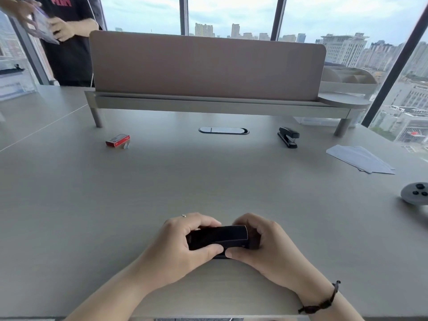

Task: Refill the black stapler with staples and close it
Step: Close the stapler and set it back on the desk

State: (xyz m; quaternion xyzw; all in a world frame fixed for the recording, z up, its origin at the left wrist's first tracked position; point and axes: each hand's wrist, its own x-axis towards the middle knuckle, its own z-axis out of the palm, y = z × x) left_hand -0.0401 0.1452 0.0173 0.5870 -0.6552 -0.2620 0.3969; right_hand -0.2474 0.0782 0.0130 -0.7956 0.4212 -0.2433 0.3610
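A black stapler (217, 237) is held low over the near edge of the desk (162, 181), gripped from both ends. The left hand (185, 237) is wrapped around its left part, thumb pressed on the near side and fingers curled over the far side; the right hand (261, 239) is closed around its right end, with the thumb tip set against the lower edge. The body is judged stiff, fairly light and smooth, so a firm hold on the base and a separate pull on the top cover are called for. Whether it is opened yet cannot be told, as the seam is hidden by the fingers. A red staple box (117, 140) lies well apart at the far left, and a second stapler (288, 136) at the far right.
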